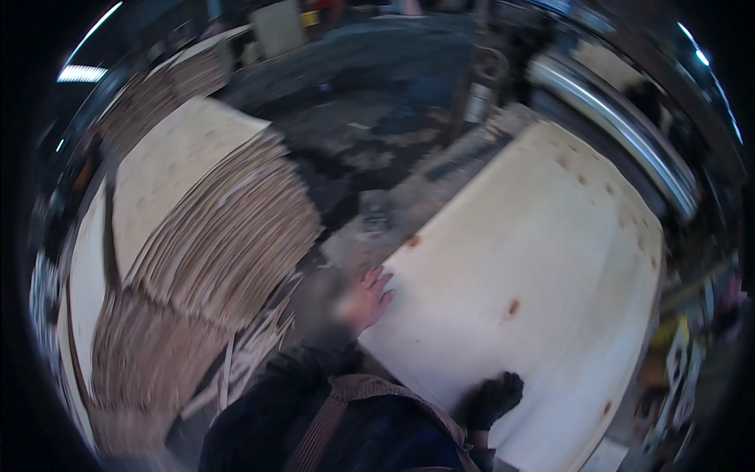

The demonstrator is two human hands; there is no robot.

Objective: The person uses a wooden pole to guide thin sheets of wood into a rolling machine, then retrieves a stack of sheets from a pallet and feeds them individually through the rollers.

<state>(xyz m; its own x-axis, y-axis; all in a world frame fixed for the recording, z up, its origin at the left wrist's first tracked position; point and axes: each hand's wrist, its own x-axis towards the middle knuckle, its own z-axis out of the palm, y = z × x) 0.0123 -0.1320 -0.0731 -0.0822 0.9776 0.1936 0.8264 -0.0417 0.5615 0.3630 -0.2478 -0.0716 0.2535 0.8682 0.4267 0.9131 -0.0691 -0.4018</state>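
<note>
Here the left hand (368,299) lies fingers spread on the pale veneer sheet (535,267), while the gloved right hand (494,400) seemingly curls on it.

A tall stack of thin veneer sheets (212,236) stands at the left, and a shiny metal roller (621,130) lies at the upper right.

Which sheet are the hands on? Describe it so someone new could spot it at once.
Start from the tall stack of thin veneers on the left; look right, across the dark floor gap. The sheet lies there, wide, pale, single, dotted with brown knots, left hand at its edge, gloved right hand on it.
</note>
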